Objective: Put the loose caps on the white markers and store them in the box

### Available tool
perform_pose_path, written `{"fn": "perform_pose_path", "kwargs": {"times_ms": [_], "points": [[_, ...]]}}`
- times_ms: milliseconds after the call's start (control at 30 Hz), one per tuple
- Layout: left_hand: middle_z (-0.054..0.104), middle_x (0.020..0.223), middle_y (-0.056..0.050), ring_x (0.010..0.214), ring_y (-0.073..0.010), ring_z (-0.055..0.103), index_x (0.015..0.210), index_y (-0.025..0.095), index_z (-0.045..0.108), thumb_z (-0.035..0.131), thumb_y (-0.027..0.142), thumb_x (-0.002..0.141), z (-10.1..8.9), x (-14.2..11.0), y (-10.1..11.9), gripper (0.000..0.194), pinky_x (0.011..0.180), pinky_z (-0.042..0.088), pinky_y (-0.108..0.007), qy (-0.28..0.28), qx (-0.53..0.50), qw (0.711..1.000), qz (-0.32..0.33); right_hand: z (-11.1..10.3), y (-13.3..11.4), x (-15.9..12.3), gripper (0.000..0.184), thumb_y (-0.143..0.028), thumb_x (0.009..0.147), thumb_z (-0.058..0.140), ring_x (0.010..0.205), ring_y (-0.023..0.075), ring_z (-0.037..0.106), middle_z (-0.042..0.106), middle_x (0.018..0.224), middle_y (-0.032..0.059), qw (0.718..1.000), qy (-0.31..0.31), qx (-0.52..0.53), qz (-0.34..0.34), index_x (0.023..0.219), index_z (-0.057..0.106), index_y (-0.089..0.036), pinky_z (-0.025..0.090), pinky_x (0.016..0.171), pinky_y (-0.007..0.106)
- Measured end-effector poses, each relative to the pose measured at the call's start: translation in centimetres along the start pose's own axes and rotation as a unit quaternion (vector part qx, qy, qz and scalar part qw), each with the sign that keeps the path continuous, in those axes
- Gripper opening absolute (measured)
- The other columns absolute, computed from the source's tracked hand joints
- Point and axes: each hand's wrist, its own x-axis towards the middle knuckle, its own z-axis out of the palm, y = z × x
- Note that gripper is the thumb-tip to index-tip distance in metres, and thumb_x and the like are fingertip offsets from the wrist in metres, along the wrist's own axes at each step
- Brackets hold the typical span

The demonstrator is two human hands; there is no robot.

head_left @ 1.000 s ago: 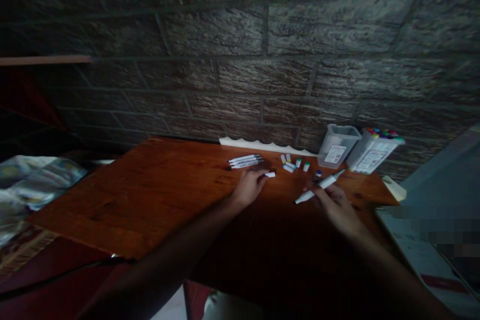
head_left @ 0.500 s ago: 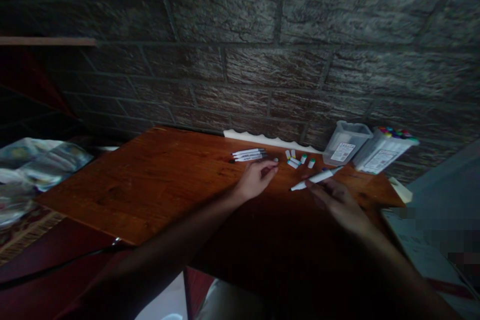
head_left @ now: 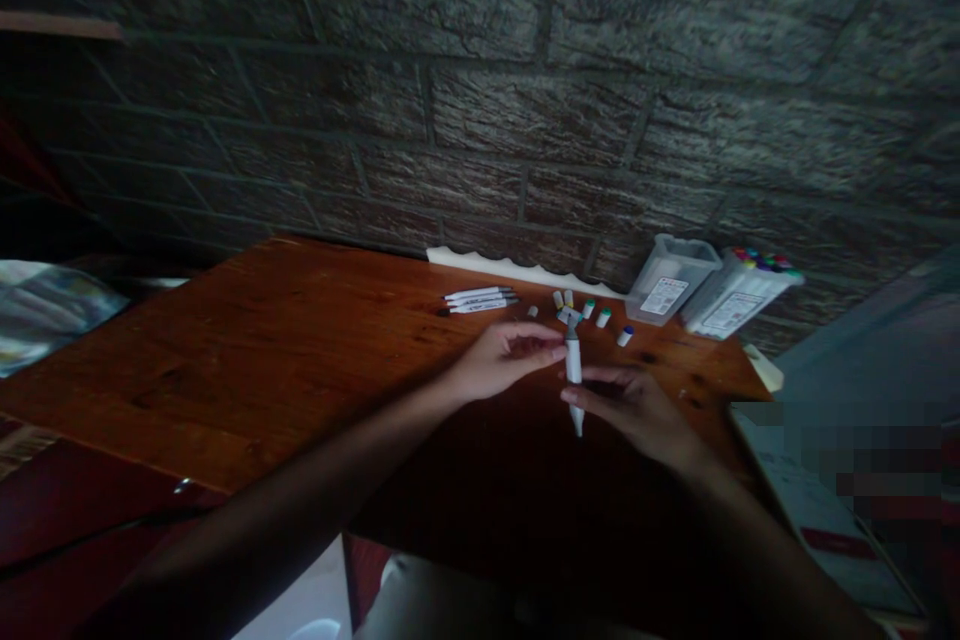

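Observation:
My right hand (head_left: 637, 410) grips a white double-ended marker (head_left: 574, 370) by its lower half, between thumb and fingers. The marker points away from me, with a grey tip at its far end and a dark tip at its near end. My left hand (head_left: 499, 360) has thumb and fingertips closed at the marker's upper part. Beyond the hands lie several loose caps, among them a blue-ended cap (head_left: 625, 335), a green-ended cap (head_left: 604, 317) and a small pale cap (head_left: 532, 311). Several uncapped white markers (head_left: 480, 299) lie side by side to the left.
A clear plastic box (head_left: 670, 280) with a label stands near the wall. Next to it, another box (head_left: 739, 300) is full of colourful markers. A white wavy-edged strip (head_left: 517, 268) runs along the back of the wooden table (head_left: 247, 350), against the brick wall (head_left: 480, 120).
My right hand has turned the marker from slanting to nearly lengthwise and brought it left. My left hand has left the small pale cap and come to the marker. The view has shifted slightly.

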Motion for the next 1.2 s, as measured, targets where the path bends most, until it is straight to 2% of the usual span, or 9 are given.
{"fn": "perform_pose_path", "kwargs": {"times_ms": [133,367,533,667,733,833,967,1067,1200], "points": [[0.070,0.089,-0.003,0.084,-0.0148,0.063,0.091,0.015,0.070,0.079,0.027,0.071,-0.15,-0.01,0.19,0.025,0.081,0.046,-0.029,0.011,-0.013,1.000,-0.002,0.16,0.01,0.06,0.028,-0.044,0.068,0.078,0.076,0.0183,0.066,0.075,0.085,0.0021,0.999,0.040,0.021,0.011,0.085,0.076,-0.022,0.050,0.074,0.032],[0.065,0.089,-0.002,0.083,-0.0137,0.061,0.089,0.016,0.068,0.080,0.023,0.070,0.15,-0.15,0.25,0.024,0.080,0.045,-0.029,0.010,-0.059,0.998,0.007,0.49,0.30,0.12,0.025,-0.038,0.061,0.083,0.068,0.0144,0.065,0.073,0.078,-0.0008,0.995,0.068,0.074,0.001,0.078,0.075,-0.023,0.050,0.068,0.028],[0.069,0.088,-0.002,0.082,-0.0143,0.063,0.088,0.015,0.070,0.081,0.021,0.068,0.31,-0.11,0.29,0.024,0.081,0.046,-0.029,0.008,-0.092,0.996,-0.002,0.70,0.22,0.14,0.023,-0.037,0.063,0.082,0.070,0.0142,0.065,0.074,0.079,-0.0008,0.995,0.073,0.071,-0.016,0.079,0.075,-0.022,0.051,0.070,0.028],[0.071,0.095,-0.003,0.090,-0.0148,0.063,0.092,0.017,0.072,0.078,0.021,0.072,0.04,0.30,-0.10,0.021,0.089,0.044,-0.029,0.027,-0.126,0.992,0.004,0.70,0.09,0.08,0.023,-0.037,0.067,0.080,0.077,0.0144,0.066,0.075,0.086,-0.0006,0.993,0.054,0.101,-0.018,0.085,0.076,-0.024,0.052,0.076,0.029],[0.072,0.098,-0.003,0.092,-0.0149,0.063,0.093,0.018,0.073,0.077,0.021,0.073,-0.10,0.47,-0.27,0.021,0.089,0.043,-0.028,0.037,-0.147,0.988,0.008,0.63,0.05,0.03,0.024,-0.037,0.068,0.079,0.074,0.0138,0.065,0.074,0.085,-0.0006,0.993,0.055,0.105,-0.005,0.088,0.076,-0.024,0.051,0.073,0.029],[0.073,0.096,-0.003,0.087,-0.0141,0.064,0.094,0.019,0.074,0.078,0.020,0.072,-0.23,0.51,-0.33,0.023,0.081,0.045,-0.026,0.037,-0.167,0.985,-0.014,0.57,0.00,-0.05,0.028,-0.038,0.068,0.079,0.067,0.0125,0.061,0.072,0.079,-0.0012,0.993,0.062,0.098,0.022,0.092,0.075,-0.024,0.048,0.063,0.026],[0.073,0.092,-0.004,0.076,-0.0125,0.063,0.097,0.018,0.074,0.079,0.021,0.070,-0.37,0.35,-0.28,0.028,0.068,0.045,-0.024,-0.003,-0.160,0.986,-0.054,0.69,-0.03,-0.06,0.030,-0.041,0.069,0.078,0.064,0.0117,0.056,0.070,0.079,-0.0008,0.995,0.036,0.087,0.031,0.093,0.076,-0.024,0.040,0.056,0.024],[0.073,0.092,-0.005,0.075,-0.0123,0.063,0.098,0.017,0.074,0.078,0.021,0.072,-0.39,0.31,-0.27,0.027,0.068,0.046,-0.024,-0.007,-0.139,0.988,-0.060,0.74,0.04,0.01,0.030,-0.044,0.071,0.076,0.056,0.0088,0.048,0.068,0.074,-0.0019,0.996,0.023,0.088,0.024,0.094,0.076,-0.025,0.034,0.052,0.023],[0.073,0.094,-0.006,0.080,-0.0138,0.065,0.096,0.017,0.074,0.076,0.022,0.075,-0.32,0.31,-0.07,0.022,0.074,0.050,-0.026,0.006,-0.184,0.981,-0.061,0.46,0.12,0.05,0.027,-0.046,0.075,0.072,0.050,0.0064,0.038,0.063,0.066,-0.0035,0.994,0.034,0.106,0.015,0.089,0.076,-0.023,0.028,0.047,0.022]]}}
